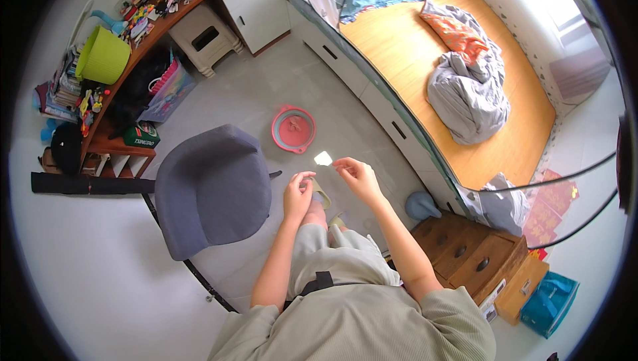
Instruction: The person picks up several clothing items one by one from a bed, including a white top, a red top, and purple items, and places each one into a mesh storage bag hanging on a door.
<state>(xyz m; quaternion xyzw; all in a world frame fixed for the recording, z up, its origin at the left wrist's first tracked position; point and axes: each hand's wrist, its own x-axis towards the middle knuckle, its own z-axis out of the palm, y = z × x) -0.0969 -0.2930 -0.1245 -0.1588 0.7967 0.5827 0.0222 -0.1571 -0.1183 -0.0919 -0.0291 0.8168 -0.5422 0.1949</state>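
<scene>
My left hand [298, 195] is raised in front of my lap, its fingers loosely bent and a little apart from the thumb. I see nothing in it. Just to its right, my right hand [357, 178] is closed in a pinch. At its fingertips is a small bright white square piece [323, 158], perhaps paper or card; its surface is too bright to make out. Beyond both hands, a round pink basin [310, 126] with a grey inner wall stands on the floor. Some small pale thing [294, 123] lies inside it.
A grey upholstered chair [222, 191] stands close on my left. The bed [399, 49] with drawers runs along the right, a crumpled grey cover [465, 98] on it. A wooden drawer cabinet [458, 251] is near my right elbow. A cluttered desk [156, 32] curves along the far left.
</scene>
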